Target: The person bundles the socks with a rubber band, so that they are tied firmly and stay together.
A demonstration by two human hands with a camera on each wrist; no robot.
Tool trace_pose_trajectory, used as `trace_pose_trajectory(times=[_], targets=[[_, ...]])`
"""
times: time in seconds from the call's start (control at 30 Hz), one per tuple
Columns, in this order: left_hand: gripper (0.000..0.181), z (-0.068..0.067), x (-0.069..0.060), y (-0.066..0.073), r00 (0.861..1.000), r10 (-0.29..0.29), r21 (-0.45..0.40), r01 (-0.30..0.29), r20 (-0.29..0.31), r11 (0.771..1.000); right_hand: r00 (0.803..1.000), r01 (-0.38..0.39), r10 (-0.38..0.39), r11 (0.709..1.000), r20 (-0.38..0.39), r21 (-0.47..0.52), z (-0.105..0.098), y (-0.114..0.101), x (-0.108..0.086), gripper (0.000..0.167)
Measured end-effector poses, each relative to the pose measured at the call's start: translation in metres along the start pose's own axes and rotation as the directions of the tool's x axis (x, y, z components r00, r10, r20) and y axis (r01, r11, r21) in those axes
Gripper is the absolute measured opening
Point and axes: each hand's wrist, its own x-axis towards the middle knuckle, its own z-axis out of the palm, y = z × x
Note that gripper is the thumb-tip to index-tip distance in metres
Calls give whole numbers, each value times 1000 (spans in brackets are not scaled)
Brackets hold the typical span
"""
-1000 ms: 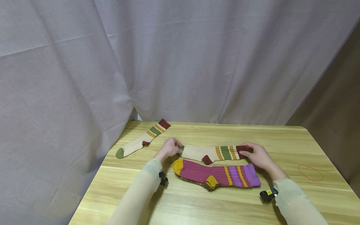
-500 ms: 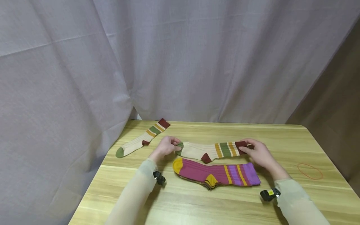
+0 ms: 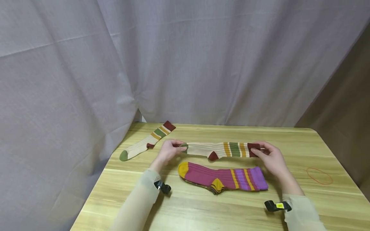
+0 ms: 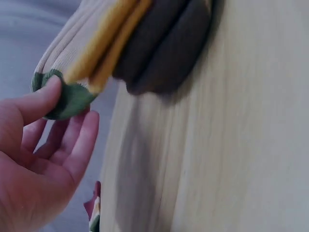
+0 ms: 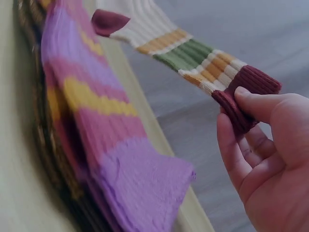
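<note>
A cream sock [image 3: 199, 149] with green and mustard stripes is stretched sideways between both hands, raised off the table. My left hand [image 3: 169, 150] pinches its green toe [image 4: 75, 100] between thumb and fingers. At the other end my right hand [image 3: 273, 157] pinches the maroon cuff [image 5: 256, 82]. Just below it in the head view lies a magenta and purple sock [image 3: 208, 176] with yellow toe and heel, on top of darker socks whose edges peek out. A matching cream sock [image 3: 140, 147] lies slanted at the table's back left.
An orange-red rubber band [image 3: 319, 176] lies on the wooden table [image 3: 202, 211] at the right. Grey curtain [image 3: 185, 64] hangs behind the table's back edge. Each wrist carries a small black camera.
Both hands have lifted the cream sock and shifted slightly toward the back of the table. It looks pulled straighter now. The other socks and the rubber band have stayed put.
</note>
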Motion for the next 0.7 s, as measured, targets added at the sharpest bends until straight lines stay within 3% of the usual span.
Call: trace_pose_trajectory(times=[0.23, 0.4, 0.53, 0.7], targets=[[21, 5, -23, 9, 989, 85, -144, -102, -120, 984, 998, -45, 50, 991, -31, 127, 3, -8, -10, 37], [18, 7, -42, 15, 977, 119, -209, -155, -176, 966, 1000, -24, 20, 986, 23, 163, -3, -18, -16, 36], [19, 5, -52, 17, 985, 95, -211, -123, -142, 970, 995, -15, 0, 989, 100, 146, -12, -23, -20, 44], [20, 0, -60, 21, 996, 71, -165, -79, -53, 983, 981, -58, 41, 995, 190, 87, -22, -28, -22, 50]])
